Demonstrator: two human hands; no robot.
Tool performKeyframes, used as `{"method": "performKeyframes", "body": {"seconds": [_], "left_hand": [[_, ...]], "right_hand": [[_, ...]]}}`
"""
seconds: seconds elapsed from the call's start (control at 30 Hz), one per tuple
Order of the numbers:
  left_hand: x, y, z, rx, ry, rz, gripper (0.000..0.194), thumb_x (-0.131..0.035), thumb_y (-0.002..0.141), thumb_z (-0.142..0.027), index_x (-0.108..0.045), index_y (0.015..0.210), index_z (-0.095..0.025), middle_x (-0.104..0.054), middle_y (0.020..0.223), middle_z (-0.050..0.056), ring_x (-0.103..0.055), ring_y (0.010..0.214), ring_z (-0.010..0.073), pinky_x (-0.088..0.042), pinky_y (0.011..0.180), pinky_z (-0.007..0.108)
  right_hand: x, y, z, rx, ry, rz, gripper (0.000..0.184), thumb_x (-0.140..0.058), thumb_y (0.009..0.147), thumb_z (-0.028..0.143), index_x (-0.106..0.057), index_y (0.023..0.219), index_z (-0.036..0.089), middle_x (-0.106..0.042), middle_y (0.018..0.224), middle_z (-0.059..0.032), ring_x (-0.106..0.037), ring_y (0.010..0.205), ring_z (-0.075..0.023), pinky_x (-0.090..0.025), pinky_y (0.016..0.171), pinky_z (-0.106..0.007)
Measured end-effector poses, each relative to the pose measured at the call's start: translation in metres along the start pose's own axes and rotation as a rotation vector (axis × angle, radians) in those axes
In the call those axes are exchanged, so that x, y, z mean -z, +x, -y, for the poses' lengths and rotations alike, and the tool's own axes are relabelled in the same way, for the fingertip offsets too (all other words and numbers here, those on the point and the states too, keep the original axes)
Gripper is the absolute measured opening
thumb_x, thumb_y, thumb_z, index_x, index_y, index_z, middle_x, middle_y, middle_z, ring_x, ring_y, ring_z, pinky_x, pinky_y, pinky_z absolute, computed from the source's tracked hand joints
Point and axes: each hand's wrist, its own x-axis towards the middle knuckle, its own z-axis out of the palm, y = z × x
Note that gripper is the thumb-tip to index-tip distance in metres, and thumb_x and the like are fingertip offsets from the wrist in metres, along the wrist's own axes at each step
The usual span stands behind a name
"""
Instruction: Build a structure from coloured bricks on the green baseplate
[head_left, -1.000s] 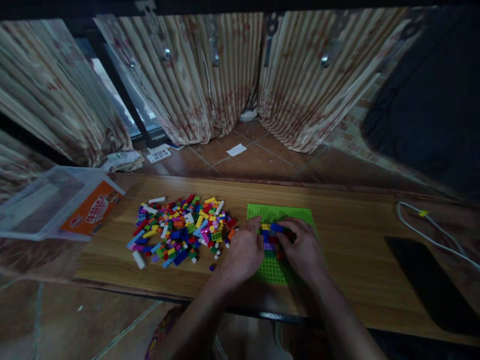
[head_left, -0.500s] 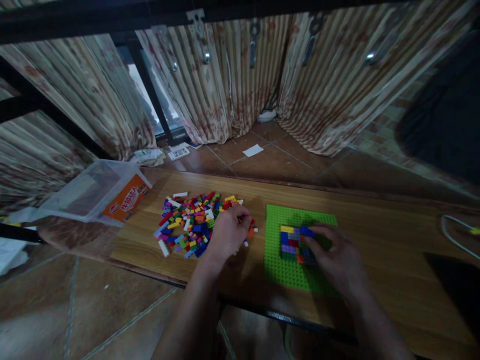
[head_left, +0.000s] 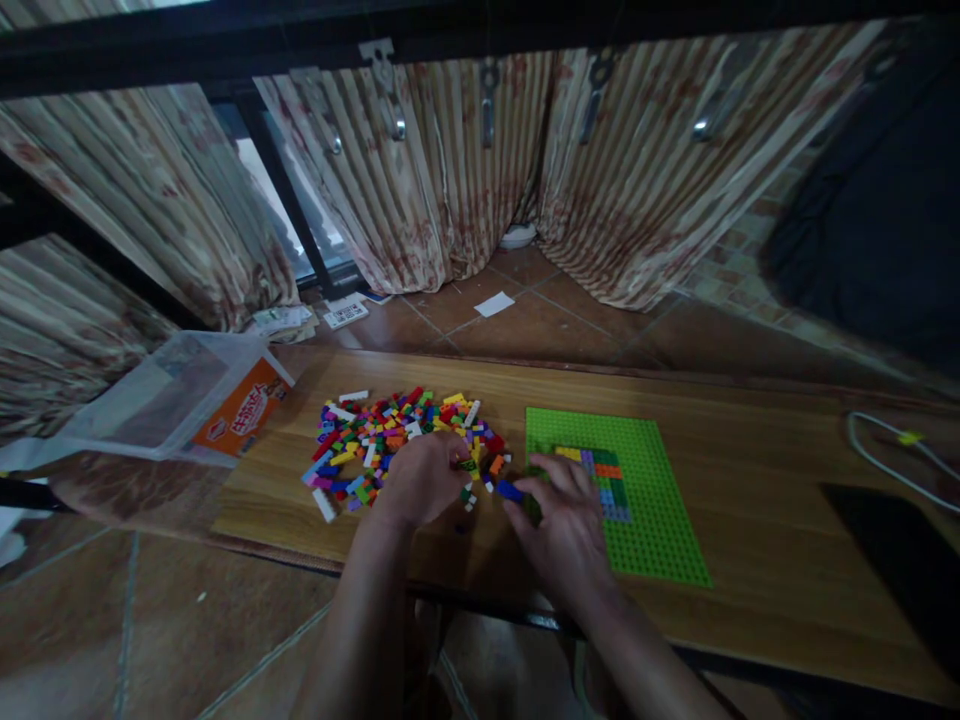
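Note:
A pile of small coloured bricks [head_left: 375,440] lies on the wooden table [head_left: 750,480]. To its right sits a green baseplate [head_left: 652,520] with a patch of coloured bricks [head_left: 604,480] pressed onto it. My left hand [head_left: 424,478] rests curled on the pile's right edge, fingers down among the bricks. My right hand [head_left: 562,525] lies over the baseplate's left edge, its fingers pinched on a blue brick [head_left: 510,491] just off the plate.
A clear plastic tub [head_left: 150,400] with an orange label stands at the table's left end. A white cable [head_left: 892,450] and a dark flat object [head_left: 900,560] lie at the right. Curtains [head_left: 450,170] hang behind, over a tiled floor.
My right hand has left the built patch and moved left to the plate's edge, taking up a blue brick. My left hand went from the plate into the brick pile.

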Motion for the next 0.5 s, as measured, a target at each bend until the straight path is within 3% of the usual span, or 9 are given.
{"method": "performKeyframes", "body": {"seconds": [0.27,0.4,0.5], "left_hand": [[0.000,0.002,0.002,0.014,0.014,0.008,0.013,-0.059,0.072,-0.015,-0.070,0.075,-0.021,-0.069,0.073,0.001,-0.061,0.068,0.0174,-0.042,0.066,0.026],[0.002,0.003,0.004,-0.028,-0.204,-0.052,0.015,-0.060,0.078,-0.025,-0.071,0.087,-0.019,-0.071,0.082,0.003,-0.063,0.073,0.0178,-0.045,0.069,0.026],[0.001,0.005,-0.005,-0.084,-0.472,-0.009,0.018,-0.058,0.082,-0.030,-0.068,0.090,-0.018,-0.068,0.080,0.001,-0.061,0.072,0.0159,-0.045,0.066,0.024]], "right_hand": [[-0.004,0.003,0.005,-0.024,0.013,0.024,0.018,-0.079,0.071,0.033,-0.070,0.084,0.025,-0.063,0.120,-0.0088,-0.051,0.114,-0.0327,-0.043,0.096,-0.053],[0.014,0.014,-0.008,-0.099,0.115,-0.138,0.011,-0.066,0.083,0.034,-0.070,0.087,0.024,-0.068,0.109,-0.0082,-0.058,0.105,-0.0269,-0.045,0.095,-0.048],[0.031,0.021,-0.031,-0.200,0.206,-0.294,0.016,-0.059,0.087,0.034,-0.071,0.089,0.023,-0.071,0.101,-0.0073,-0.061,0.101,-0.0247,-0.046,0.094,-0.045]]}}
